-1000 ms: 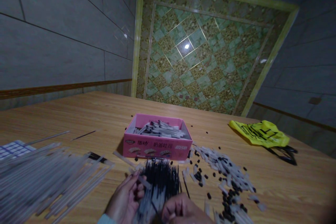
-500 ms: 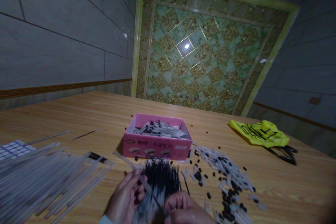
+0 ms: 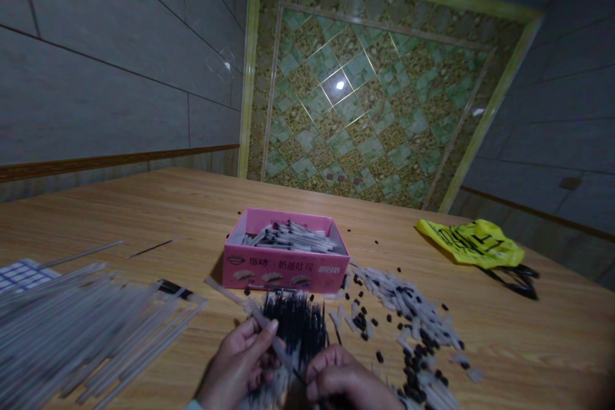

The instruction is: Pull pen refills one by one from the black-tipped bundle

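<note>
My left hand (image 3: 240,359) is closed on a translucent plastic tube (image 3: 262,317), its thumb laid along it. My right hand (image 3: 350,375) pinches a thin dark rod, like a pen refill (image 3: 298,374), that lines up with the tube's near end. A short stretch of the rod shows between the hands; I cannot tell how far it sits inside the tube. Just beyond and under my hands lies a bundle of similar dark-and-clear refills (image 3: 300,320). Behind the bundle stands a pink cardboard box (image 3: 283,272) holding many short clear pieces with dark ends (image 3: 298,237).
Many long clear tubes (image 3: 62,327) are spread at the left, near a blue-checked cloth (image 3: 26,273). Short translucent pieces (image 3: 408,298) and small black caps (image 3: 416,365) are scattered at the right. A yellow bag (image 3: 471,243) with black straps lies farther right on the wooden table (image 3: 158,205).
My left hand has moved right and its thumb now presses along the tube. The gap between my hands is narrower, and less of the dark rod shows.
</note>
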Motion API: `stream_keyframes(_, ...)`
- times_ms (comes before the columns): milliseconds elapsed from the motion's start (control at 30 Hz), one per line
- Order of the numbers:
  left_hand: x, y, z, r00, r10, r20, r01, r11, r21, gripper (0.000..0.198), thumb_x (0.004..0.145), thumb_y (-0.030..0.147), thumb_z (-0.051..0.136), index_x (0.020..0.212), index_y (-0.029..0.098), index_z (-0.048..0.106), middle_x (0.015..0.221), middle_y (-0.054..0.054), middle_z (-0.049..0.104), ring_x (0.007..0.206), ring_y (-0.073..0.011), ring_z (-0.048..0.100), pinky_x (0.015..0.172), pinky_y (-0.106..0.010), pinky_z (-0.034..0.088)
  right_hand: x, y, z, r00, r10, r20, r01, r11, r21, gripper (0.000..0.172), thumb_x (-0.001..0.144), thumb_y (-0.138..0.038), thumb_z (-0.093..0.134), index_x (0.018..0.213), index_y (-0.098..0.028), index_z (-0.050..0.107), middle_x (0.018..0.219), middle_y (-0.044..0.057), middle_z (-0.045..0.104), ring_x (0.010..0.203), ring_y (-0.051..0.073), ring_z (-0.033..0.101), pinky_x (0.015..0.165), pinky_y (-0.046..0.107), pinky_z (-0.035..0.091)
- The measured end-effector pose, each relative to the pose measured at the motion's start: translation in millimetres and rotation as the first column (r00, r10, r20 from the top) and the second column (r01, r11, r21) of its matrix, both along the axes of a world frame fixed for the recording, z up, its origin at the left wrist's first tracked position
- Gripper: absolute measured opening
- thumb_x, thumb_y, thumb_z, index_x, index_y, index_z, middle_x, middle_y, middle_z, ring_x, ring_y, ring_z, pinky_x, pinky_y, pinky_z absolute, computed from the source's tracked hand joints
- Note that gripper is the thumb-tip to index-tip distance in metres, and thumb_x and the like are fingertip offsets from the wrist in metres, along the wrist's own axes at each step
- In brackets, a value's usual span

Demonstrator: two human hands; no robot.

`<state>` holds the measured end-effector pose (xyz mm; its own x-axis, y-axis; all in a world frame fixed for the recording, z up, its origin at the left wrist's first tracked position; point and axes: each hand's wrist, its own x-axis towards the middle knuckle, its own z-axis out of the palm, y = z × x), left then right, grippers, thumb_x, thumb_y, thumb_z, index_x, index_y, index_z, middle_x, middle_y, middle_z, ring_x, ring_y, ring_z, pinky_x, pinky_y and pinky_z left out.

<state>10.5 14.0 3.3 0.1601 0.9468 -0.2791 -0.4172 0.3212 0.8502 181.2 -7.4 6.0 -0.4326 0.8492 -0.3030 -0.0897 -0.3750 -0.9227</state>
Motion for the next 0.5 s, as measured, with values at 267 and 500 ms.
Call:
stream_keyframes(267,4,-1,5.0,0.972,0.097,0.214,-0.054,0.979,-0.196,0.012,0.070,0.014,0.069,0.074,0.011,0.058,0.056,-0.003,0.066,0.044,-0.0093,0.061,0.040,-0.015,0.049,3,20,7.1,0.735,-0.606,0.306,0.294,0.691,0.661,0.028,0.081,-0.037,0.051,0.064,-0.016,0.057,0.054,0.000,0.056,0.051,0.011,0.052,0.048,0.020,0.036)
stream_keyframes(500,-2,3,-0.3,0.864,0.235,0.445,-0.054,0.922,-0.382,0.011,0.082,0.005,0.051,0.084,0.010,0.060,0.057,-0.005,0.069,0.044,-0.0104,0.065,0.039,-0.015,0.053,14,62,-2.1,0.206,-0.734,0.647,-0.184,0.620,0.762,0.017,0.075,-0.015,0.054,0.083,-0.020,0.067,0.088,0.008,0.067,0.076,0.022,0.063,0.062,0.026,0.039)
